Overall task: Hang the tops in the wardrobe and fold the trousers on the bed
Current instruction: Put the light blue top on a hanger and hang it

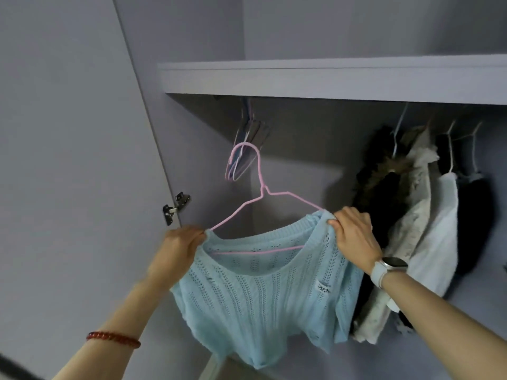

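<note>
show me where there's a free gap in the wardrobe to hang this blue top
The widest free stretch under the shelf lies between the bunch of empty hangers on the left and the hanging clothes on the right. The right side is crowded with garments. Both hands, left hand and right hand, hold the blue knit top on its pink hanger below that gap.

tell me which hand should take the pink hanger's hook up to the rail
Probably the right hand: its grip sits on the blue knit top nearest the pink hanger neck, while the left hand holds the far shoulder.
</note>
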Action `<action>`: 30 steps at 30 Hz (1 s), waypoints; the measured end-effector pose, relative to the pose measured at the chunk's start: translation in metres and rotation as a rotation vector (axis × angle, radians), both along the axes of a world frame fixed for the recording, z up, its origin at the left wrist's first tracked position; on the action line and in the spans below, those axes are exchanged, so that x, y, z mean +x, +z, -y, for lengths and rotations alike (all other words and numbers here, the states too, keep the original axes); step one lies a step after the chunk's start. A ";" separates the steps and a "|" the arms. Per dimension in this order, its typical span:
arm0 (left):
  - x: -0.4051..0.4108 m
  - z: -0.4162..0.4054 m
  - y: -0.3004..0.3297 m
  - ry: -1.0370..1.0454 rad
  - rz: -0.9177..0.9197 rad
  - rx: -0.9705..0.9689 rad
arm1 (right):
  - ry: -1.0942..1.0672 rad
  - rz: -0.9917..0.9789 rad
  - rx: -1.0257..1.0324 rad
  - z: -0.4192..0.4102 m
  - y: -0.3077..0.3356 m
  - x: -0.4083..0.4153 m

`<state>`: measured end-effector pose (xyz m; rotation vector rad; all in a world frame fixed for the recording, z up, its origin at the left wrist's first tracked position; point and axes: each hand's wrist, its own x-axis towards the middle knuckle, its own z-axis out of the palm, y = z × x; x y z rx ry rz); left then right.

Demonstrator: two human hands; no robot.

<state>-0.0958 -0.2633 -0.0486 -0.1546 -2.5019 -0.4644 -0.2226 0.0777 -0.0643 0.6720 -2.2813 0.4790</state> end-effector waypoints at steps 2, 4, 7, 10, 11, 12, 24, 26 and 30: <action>-0.009 0.005 -0.003 -0.062 -0.018 -0.080 | -0.030 0.019 0.033 -0.002 0.003 0.003; -0.019 0.012 -0.005 -0.067 -0.040 -0.091 | -0.019 0.050 0.059 -0.005 0.005 0.007; -0.030 0.025 -0.012 -0.022 -0.029 -0.039 | -0.030 0.128 0.086 -0.004 0.008 0.018; -0.042 0.036 -0.015 -0.001 -0.036 -0.034 | -0.106 0.280 0.136 -0.009 0.010 0.032; -0.045 0.037 -0.016 0.003 -0.045 -0.061 | -0.123 0.326 0.139 -0.012 0.009 0.037; -0.047 0.037 -0.016 -0.002 -0.057 -0.089 | -0.116 0.362 0.122 -0.015 0.008 0.042; -0.119 -0.029 0.018 -0.068 0.210 -0.052 | -0.364 0.349 -0.121 -0.031 0.013 0.105; -0.130 -0.051 0.030 -0.073 0.198 -0.058 | -0.483 0.271 -0.131 -0.030 0.013 0.104; -0.138 -0.092 0.058 -0.083 -0.008 -0.049 | -0.622 0.260 -0.185 -0.027 0.012 0.085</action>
